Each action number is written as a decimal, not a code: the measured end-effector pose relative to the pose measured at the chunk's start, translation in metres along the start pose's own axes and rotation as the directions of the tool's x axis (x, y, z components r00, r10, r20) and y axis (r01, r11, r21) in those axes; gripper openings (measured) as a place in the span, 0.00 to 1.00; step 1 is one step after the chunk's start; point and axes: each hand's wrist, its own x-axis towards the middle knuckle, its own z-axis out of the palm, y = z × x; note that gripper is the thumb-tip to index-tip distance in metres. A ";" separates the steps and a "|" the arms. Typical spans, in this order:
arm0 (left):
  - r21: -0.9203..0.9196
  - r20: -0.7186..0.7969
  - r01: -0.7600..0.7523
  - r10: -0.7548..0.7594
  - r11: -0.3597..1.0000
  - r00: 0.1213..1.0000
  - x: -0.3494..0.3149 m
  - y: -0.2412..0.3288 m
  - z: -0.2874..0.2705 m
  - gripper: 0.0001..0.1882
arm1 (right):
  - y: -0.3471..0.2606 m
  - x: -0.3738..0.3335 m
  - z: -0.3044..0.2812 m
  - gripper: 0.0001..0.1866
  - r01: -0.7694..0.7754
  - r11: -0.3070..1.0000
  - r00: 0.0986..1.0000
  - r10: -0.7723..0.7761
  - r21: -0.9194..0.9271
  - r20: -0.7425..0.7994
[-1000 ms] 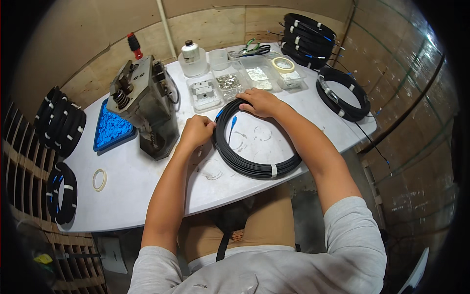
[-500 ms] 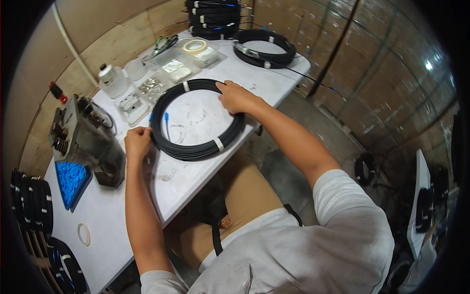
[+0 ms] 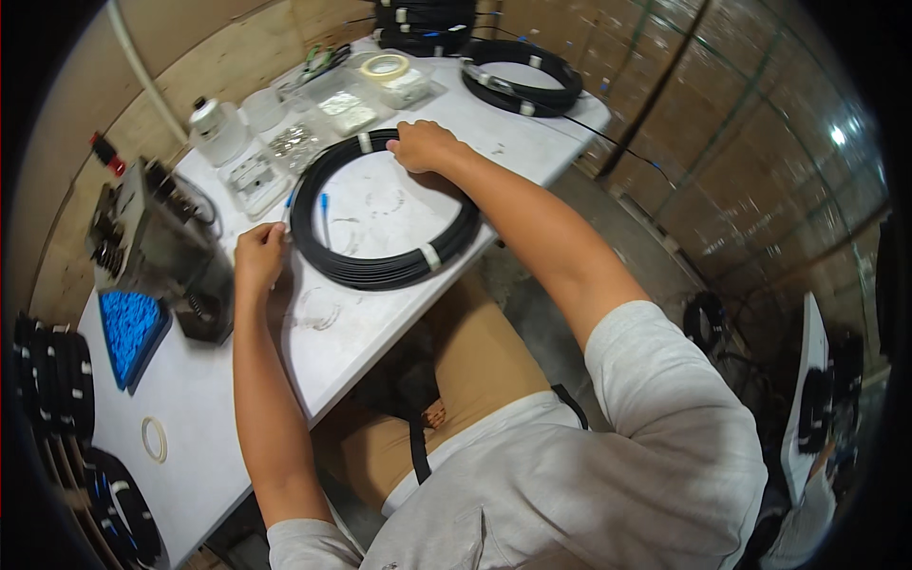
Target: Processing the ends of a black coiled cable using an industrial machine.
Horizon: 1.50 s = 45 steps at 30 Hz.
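So the black cable coil (image 3: 370, 274) is sitting on the white table (image 3: 209, 408), with a blue connector (image 3: 325, 203) inside it around nine o'clock. The right hand (image 3: 425, 148) pinches the coil's rim at one o'clock. The left hand (image 3: 258, 255) is curled just beside nine; can't tell if it's pinching anything.

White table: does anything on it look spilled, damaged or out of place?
Dark smudges mark the white table beside the black cable coil and inside its ring; they look odd against the pale surface.
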 end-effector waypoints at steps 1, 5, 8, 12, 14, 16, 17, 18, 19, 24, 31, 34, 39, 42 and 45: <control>0.002 0.010 0.027 -0.027 1.000 1.000 -0.003 -0.002 -0.007 0.15 | -0.014 0.005 0.002 0.26 0.022 0.999 1.000 -0.022 -0.044 0.007; -0.024 0.003 -0.040 0.040 0.999 0.999 -0.008 -0.009 -0.012 0.14 | -0.047 0.019 0.014 0.27 0.121 0.972 0.993 -0.122 -0.200 0.008; 0.029 0.012 -0.060 0.060 0.998 0.998 -0.019 0.005 -0.031 0.14 | -0.083 0.009 0.017 0.24 0.337 0.893 0.929 -0.366 -0.299 -0.046; -0.009 0.032 -0.055 0.055 0.998 0.998 -0.027 0.027 -0.036 0.14 | -0.121 0.004 0.025 0.19 0.832 0.546 0.527 -0.832 -0.092 -0.171; 0.030 0.051 0.035 -0.036 0.999 0.998 -0.036 0.035 -0.043 0.13 | -0.136 0.001 0.034 0.17 0.893 0.449 0.450 -0.891 0.021 -0.063; 0.036 0.025 0.043 -0.044 0.998 0.999 -0.046 0.030 -0.050 0.13 | -0.158 -0.013 0.028 0.14 0.891 0.454 0.449 -0.874 -0.016 0.183; 0.068 -0.001 0.041 -0.041 0.997 0.999 -0.054 0.026 -0.054 0.13 | -0.163 -0.014 0.035 0.14 0.899 0.439 0.433 -0.882 -0.012 0.184; 0.092 -0.017 0.026 -0.024 0.995 1.000 -0.058 0.028 -0.054 0.13 | -0.160 -0.013 0.040 0.13 0.903 0.428 0.421 -0.898 0.031 0.130; 0.091 -0.028 0.034 -0.032 0.995 0.999 -0.066 0.035 -0.058 0.13 | -0.162 -0.016 0.043 0.13 0.910 0.406 0.400 -0.913 0.084 0.075; 0.078 -0.124 0.068 -0.058 0.995 0.991 -0.106 0.044 -0.070 0.14 | -0.163 -0.040 0.048 0.14 0.862 0.486 0.500 -0.863 0.147 -0.077; 0.052 -0.281 -0.023 0.037 0.998 0.959 -0.143 0.024 -0.082 0.11 | -0.182 -0.070 0.049 0.09 0.859 0.508 0.512 -0.857 0.065 -0.057; 0.068 -0.367 -0.040 0.063 0.997 0.928 -0.150 0.012 -0.088 0.11 | -0.196 -0.072 0.054 0.07 0.871 0.486 0.491 -0.865 0.065 -0.102; -0.184 -0.347 0.122 -0.181 0.975 0.920 -0.159 0.015 -0.103 0.10 | -0.212 -0.072 0.061 0.06 0.891 0.435 0.452 -0.879 0.131 -0.151; -0.247 -0.300 0.073 -0.147 0.966 0.943 -0.159 0.002 -0.116 0.10 | -0.222 -0.071 0.068 0.05 0.894 0.426 0.445 -0.881 0.143 -0.161; -0.223 -0.269 0.068 -0.129 0.972 0.954 -0.152 -0.016 -0.126 0.10 | -0.229 -0.069 0.072 0.05 0.900 0.414 0.434 -0.880 0.141 -0.191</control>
